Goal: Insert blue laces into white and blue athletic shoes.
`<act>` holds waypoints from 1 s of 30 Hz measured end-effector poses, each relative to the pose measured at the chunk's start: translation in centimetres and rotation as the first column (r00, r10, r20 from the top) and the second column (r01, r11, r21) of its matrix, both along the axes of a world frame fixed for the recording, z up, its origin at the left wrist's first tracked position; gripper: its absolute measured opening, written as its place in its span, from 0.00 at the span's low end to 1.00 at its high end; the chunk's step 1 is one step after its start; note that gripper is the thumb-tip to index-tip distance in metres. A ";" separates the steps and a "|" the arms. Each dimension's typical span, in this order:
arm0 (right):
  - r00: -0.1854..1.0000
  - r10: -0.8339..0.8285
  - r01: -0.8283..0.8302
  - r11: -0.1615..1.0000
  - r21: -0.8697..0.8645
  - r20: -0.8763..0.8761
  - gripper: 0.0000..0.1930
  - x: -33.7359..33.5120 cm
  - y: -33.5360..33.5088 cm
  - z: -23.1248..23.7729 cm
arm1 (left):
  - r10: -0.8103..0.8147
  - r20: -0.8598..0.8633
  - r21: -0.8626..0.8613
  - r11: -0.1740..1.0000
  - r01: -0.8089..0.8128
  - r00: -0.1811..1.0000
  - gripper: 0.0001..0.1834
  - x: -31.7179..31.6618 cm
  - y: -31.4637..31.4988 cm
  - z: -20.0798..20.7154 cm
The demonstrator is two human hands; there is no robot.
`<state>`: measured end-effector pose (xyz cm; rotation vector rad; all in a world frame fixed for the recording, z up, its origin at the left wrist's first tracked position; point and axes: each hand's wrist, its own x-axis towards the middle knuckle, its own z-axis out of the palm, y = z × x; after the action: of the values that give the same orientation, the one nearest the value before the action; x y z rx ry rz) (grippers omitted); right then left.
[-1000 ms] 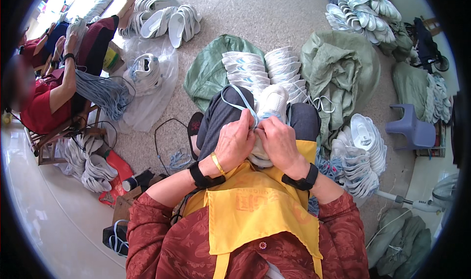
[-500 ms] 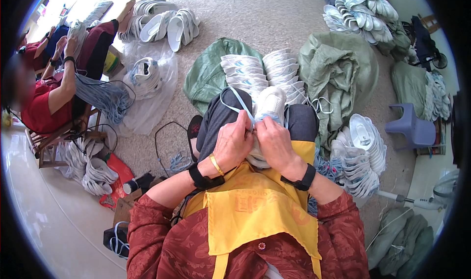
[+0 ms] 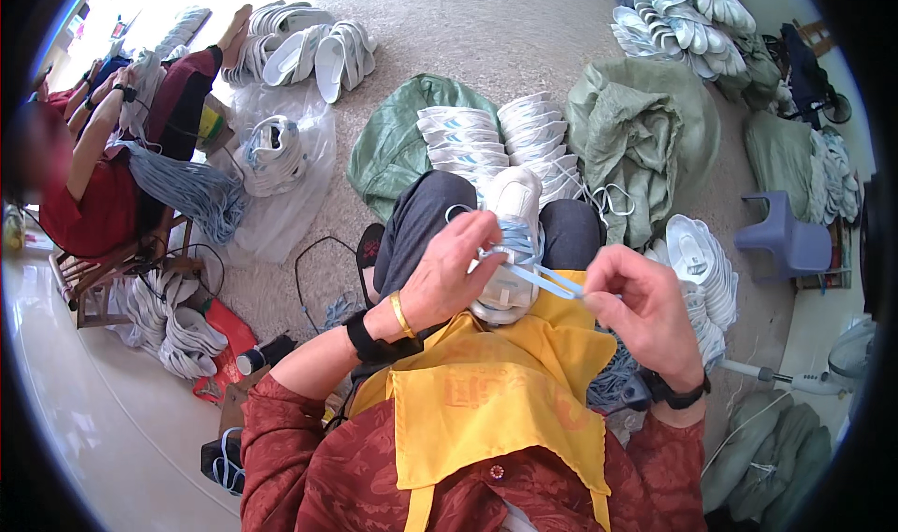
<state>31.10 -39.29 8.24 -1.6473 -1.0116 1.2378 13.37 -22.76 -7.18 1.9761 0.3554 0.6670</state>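
Note:
A white shoe [image 3: 514, 195] with pale blue lacing lies between my knees, its toe pointing away from me. At the shoe's left side, my left hand [image 3: 447, 268] has thumb and fingers closed around part of the light blue shoelace [image 3: 550, 283]. Two strands of that lace stretch across the shoe to the right, into the pinched fingertips of my right hand [image 3: 647, 315]. The right hand is raised beside the shoe, above my right thigh. My left fingers cover part of the lacing.
White shoe uppers [image 3: 463, 144] stand in rows past my knees, between green sacks [image 3: 412, 111]. More shoes [image 3: 697, 261] are stacked at right, near a purple stool [image 3: 788, 237]. A co-worker [image 3: 98, 195] sits at left beside a bundle of blue laces [image 3: 192, 191].
My right hand has moved right and toward me, drawing lace strands across the shoe. My left hand remains by the shoe, now turned over the lacing. The co-worker's arms have risen.

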 end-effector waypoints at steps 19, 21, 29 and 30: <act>0.945 -0.234 0.193 0.963 -0.189 -0.227 0.05 9.5 -9.2 -12.0 | -0.184 -0.149 -0.689 0.724 0.031 0.972 0.11 -6.2 2.7 -1.6; 0.864 -0.401 0.345 0.912 -0.222 -0.304 0.04 11.8 -12.8 -12.1 | -0.172 -0.289 -0.693 0.716 -0.082 0.942 0.11 -9.1 4.6 -0.9; 0.931 -0.353 0.363 0.924 -0.119 0.095 0.07 8.5 -11.1 -14.6 | 0.326 -0.201 0.309 0.916 -0.257 0.924 0.18 -7.4 4.4 -0.2; 0.930 -0.341 0.357 0.927 -0.117 0.139 0.08 7.6 -9.7 -14.7 | 0.273 -0.189 0.315 0.927 -0.205 0.943 0.21 -6.5 4.3 0.0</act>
<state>38.73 -49.03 -6.42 -1.9297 -0.6678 1.0001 6.83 -18.47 -7.21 2.3248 0.6836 0.6751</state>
